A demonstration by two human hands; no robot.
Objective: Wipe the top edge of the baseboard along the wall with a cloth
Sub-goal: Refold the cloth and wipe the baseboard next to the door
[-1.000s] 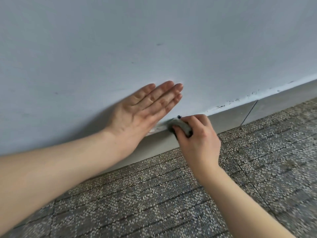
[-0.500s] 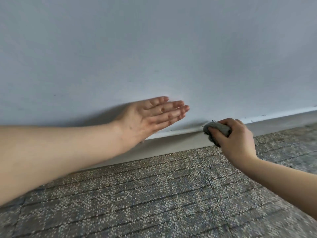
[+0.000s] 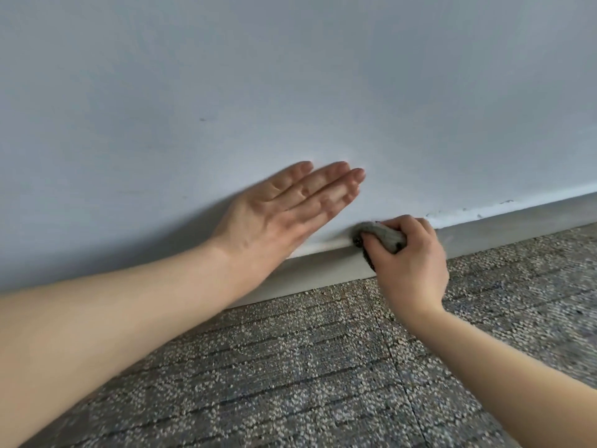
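A: Entry one, the cloth (image 3: 379,236)?
B: Grey, wadded; gripped by the right hand (image 3: 410,263), pressed on the baseboard (image 3: 323,270) top edge.
A: Entry two, the left hand (image 3: 274,218)?
B: Fingers straight, laid flat on the pale wall (image 3: 290,92). Floor: speckled grey carpet (image 3: 290,367).

Most of the cloth (image 3: 386,236) out of sight inside the right hand (image 3: 410,270)

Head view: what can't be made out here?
Head view only:
Baseboard top edge under the cloth: covered by cloth and right hand.
Baseboard's left stretch: behind the left hand and forearm.
Cloth: mostly wrapped in the right hand.
Dark specks right of the cloth: too small to identify.
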